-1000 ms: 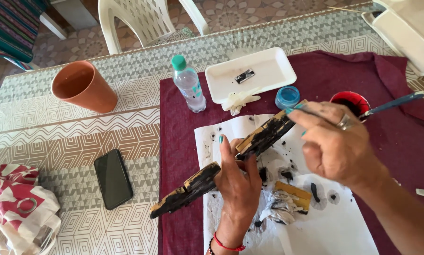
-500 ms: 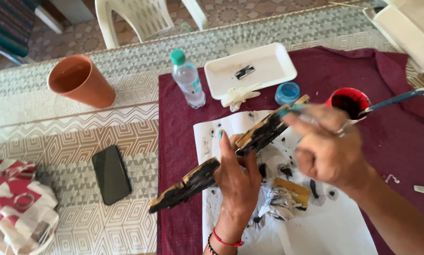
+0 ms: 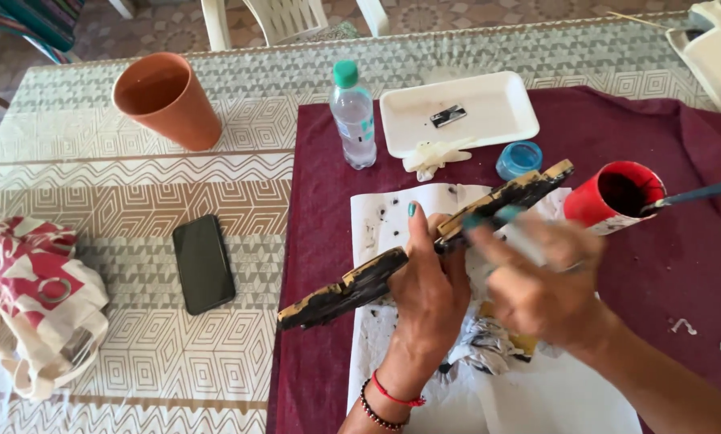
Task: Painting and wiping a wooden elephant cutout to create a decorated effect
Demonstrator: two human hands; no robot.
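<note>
Left hand [image 3: 428, 293] fingers closed around black-painted wood strip [image 3: 424, 245], held above paper. Right hand [image 3: 541, 281] blurred, grips brush. Risk: red paint cup [image 3: 613, 197] just beyond right fingers, elbow swing tips it.

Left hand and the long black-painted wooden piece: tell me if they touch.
Touching. The head view shows the left hand gripping the wooden piece, thumb raised beside it.

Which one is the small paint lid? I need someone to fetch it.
On the dark red cloth, look just below the white foam tray. The round blue plastic lid lies there beside a crumpled white scrap, the only blue round thing.
</note>
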